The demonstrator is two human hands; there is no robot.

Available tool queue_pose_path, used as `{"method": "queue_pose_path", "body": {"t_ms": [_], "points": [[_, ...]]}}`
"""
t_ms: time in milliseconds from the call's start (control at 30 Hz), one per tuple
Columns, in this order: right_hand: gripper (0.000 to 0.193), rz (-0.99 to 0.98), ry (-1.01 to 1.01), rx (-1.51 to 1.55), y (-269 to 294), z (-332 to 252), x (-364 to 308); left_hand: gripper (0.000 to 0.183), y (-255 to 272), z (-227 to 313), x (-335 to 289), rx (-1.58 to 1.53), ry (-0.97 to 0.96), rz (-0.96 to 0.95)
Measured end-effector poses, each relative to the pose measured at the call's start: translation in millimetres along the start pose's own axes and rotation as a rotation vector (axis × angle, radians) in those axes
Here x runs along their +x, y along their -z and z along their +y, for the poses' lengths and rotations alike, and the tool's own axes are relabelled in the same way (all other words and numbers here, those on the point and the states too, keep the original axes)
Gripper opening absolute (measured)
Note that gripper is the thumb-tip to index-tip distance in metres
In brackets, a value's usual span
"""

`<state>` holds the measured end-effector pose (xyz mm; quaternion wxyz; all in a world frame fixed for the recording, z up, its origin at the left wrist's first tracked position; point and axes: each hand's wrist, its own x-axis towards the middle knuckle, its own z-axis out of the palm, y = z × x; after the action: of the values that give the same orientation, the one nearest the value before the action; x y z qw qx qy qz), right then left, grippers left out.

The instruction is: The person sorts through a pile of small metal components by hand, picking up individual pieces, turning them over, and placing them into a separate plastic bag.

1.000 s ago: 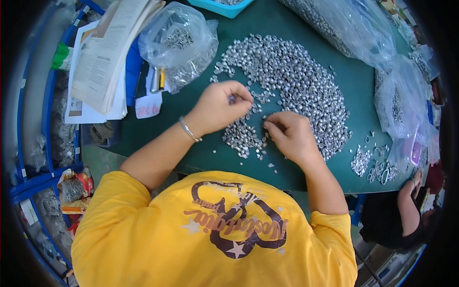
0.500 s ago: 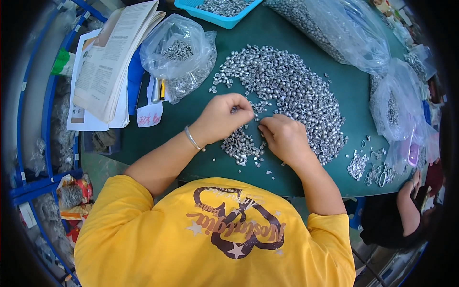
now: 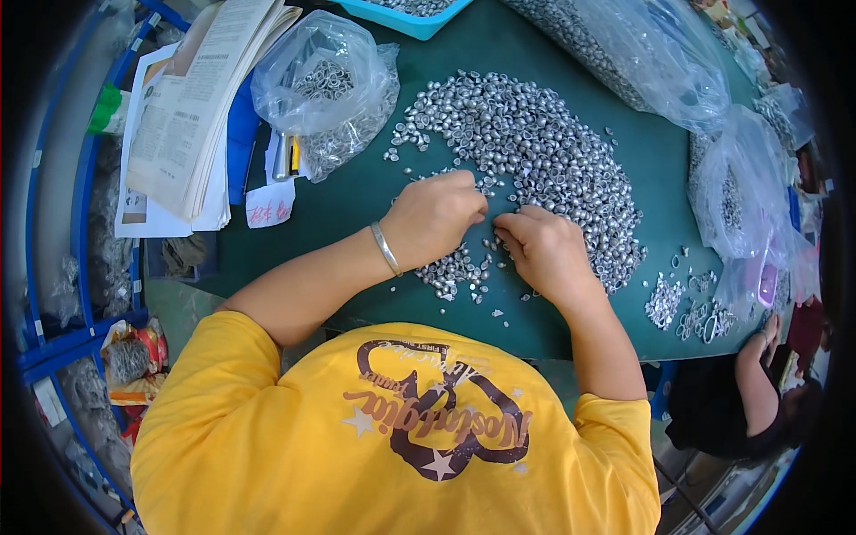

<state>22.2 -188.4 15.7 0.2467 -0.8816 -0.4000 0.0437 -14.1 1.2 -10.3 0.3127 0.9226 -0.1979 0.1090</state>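
A broad heap of small silver-grey metal pieces (image 3: 571, 160), rounded like little cups, covers the middle of the green table. My left hand (image 3: 434, 218), with a silver bangle on its wrist, is closed over a gap in the heap. Its fingers are curled in, and what they hold, if anything, is hidden. Close by on its right, my right hand (image 3: 544, 250) pinches thumb and forefinger together; anything between them is too small to name. The two hands do not touch. A smaller pile of similar pieces (image 3: 450, 274) lies just below and between them.
Left of the heap stands an open clear bag of metal parts (image 3: 325, 111), beside stacked papers (image 3: 183, 134). A blue basket (image 3: 419, 22) is at the far edge. Large filled bags (image 3: 642, 67) lie right, near loose rings (image 3: 704, 321). Another person's arm (image 3: 756, 379) is at far right.
My left hand has turned, its fingers curling further in. My right hand has shifted slightly right. The whole view has moved a little.
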Motion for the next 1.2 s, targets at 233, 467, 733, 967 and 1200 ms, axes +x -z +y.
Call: {"method": "queue_pose_path", "body": {"t_ms": [233,467,733,967,1200], "points": [[0.007,-0.08,-0.413,1.184,16,16,-4,0.008,39,0,5,-1.503,0.818,0.074],[0.006,0.047,0.02,0.34,-1,2,-12,0.016,7,9,0,-0.181,-0.01,-0.064],[0.005,0.061,-0.176,0.629,9,-1,-20,0.011,14,13,4,-0.424,0.223,-0.164],[0.007,0.077,-0.487,0.74,13,11,-29,0.011,20,4,4,-1.019,0.526,-0.169],[0.008,0.177,-0.05,-0.048,-12,-5,-30,0.01,-10,23,5,-0.073,0.058,-0.135]]}}
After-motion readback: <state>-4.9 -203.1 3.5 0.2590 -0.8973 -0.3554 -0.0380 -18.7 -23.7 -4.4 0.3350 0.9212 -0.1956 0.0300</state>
